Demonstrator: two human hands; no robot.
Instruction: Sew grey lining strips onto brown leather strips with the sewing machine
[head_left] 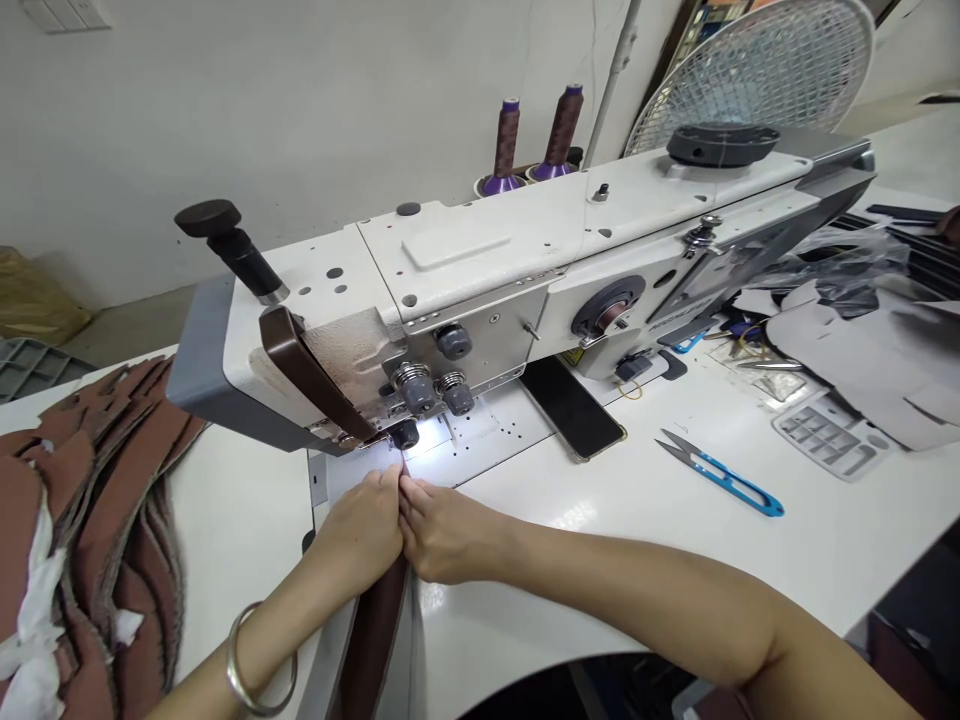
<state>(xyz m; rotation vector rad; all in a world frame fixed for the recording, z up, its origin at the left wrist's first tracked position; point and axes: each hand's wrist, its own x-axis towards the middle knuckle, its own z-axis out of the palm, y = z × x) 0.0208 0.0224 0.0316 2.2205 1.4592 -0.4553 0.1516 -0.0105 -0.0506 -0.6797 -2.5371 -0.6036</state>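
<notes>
A dark brown leather strip (373, 640) runs up from the table's front edge to the lit needle area of a white sewing machine (465, 260). My left hand (364, 525) is closed on the strip's left side just in front of the needle. Close against it, my right hand (446, 530) pinches the same strip from the right. The fingertips of both hands meet, and they cover the part of the strip between them. The needle and presser foot are mostly hidden behind the machine head.
Stacked reddish-brown pieces (112, 520) lie at the left. Blue thread snips (724, 475) and a black phone (574, 405) rest on the table (570, 600) at the right. Cut grey pieces (862, 340) are piled farther right. Two thread spools (564, 125) and a fan (757, 70) stand behind.
</notes>
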